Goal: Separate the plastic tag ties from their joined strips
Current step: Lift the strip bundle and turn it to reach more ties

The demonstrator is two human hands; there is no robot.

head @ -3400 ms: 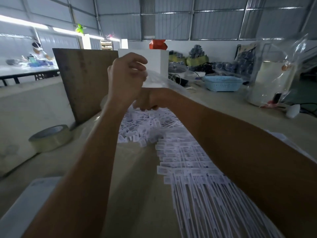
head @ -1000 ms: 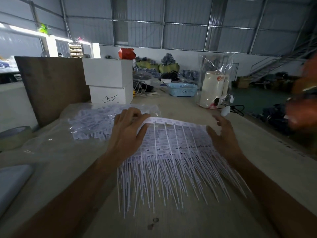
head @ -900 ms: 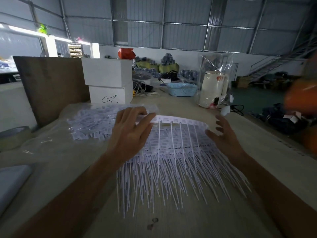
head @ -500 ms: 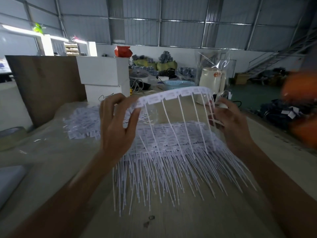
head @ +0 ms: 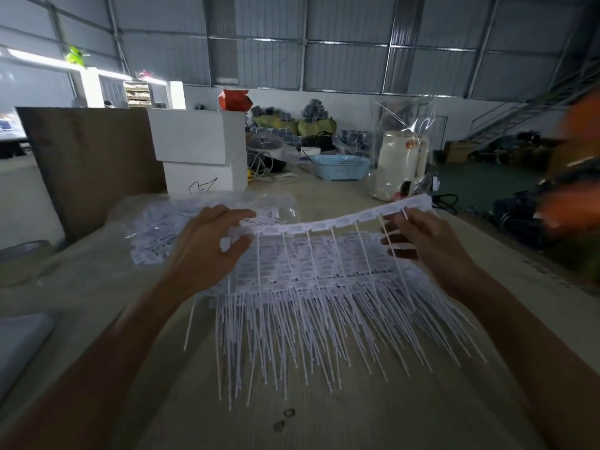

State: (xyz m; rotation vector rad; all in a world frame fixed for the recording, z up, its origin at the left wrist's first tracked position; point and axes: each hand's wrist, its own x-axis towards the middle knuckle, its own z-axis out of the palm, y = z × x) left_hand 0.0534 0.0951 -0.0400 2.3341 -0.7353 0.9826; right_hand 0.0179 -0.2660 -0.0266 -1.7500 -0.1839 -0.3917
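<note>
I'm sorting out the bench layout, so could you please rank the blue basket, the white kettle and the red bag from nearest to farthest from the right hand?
From the right hand:
1. White kettle, just beyond it.
2. Blue basket, farther back, leftward.
3. Red bag, far left, atop the white boxes.

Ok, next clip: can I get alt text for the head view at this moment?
Two bare hands lift one joined strip of white plastic tag ties above a stack of matching white strips on a beige table; the left hand pinches one end, the right hand the other. A clear bag of loose white tags lies behind the left hand.
</note>
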